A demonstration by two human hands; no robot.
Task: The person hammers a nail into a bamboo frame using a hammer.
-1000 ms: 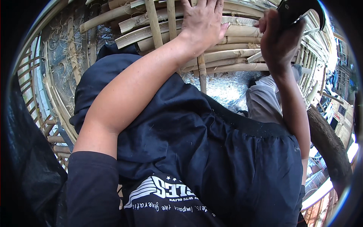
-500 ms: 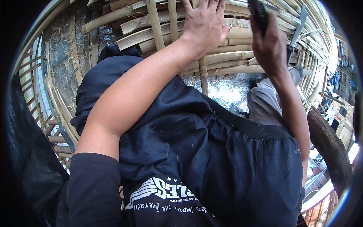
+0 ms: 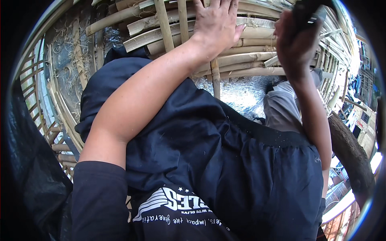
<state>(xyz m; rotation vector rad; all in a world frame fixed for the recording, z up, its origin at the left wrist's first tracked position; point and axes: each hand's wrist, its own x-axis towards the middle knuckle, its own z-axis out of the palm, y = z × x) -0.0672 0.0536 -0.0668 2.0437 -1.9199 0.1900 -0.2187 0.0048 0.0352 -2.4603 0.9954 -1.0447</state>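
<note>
My left hand (image 3: pixel 216 25) lies flat, fingers stretched, on a lattice of split bamboo slats (image 3: pixel 255 42); the picture's upper edge crops its fingertips. An upright bamboo strip (image 3: pixel 183 20) crosses the slats beside that hand. My right hand (image 3: pixel 296 52) is raised at the upper right, closed around a black-handled tool (image 3: pixel 307 16). The tool is dark and blurred, and its working end is out of sight, so its kind is unclear. The right hand hides part of the slats behind it.
Silvery foil-like sheeting (image 3: pixel 237 94) shows under the slats. Thin shavings (image 3: pixel 74 60) litter the left side. A grey cloth-covered shape (image 3: pixel 281 106) sits beside my right forearm. A thick log (image 3: pixel 352 150) stands at the right, and black plastic sheeting (image 3: pixel 34 176) hangs at the left.
My right hand has moved up and to the right with the black-handled tool, now covering the blade seen lying there before. My left hand stays on the bamboo.
</note>
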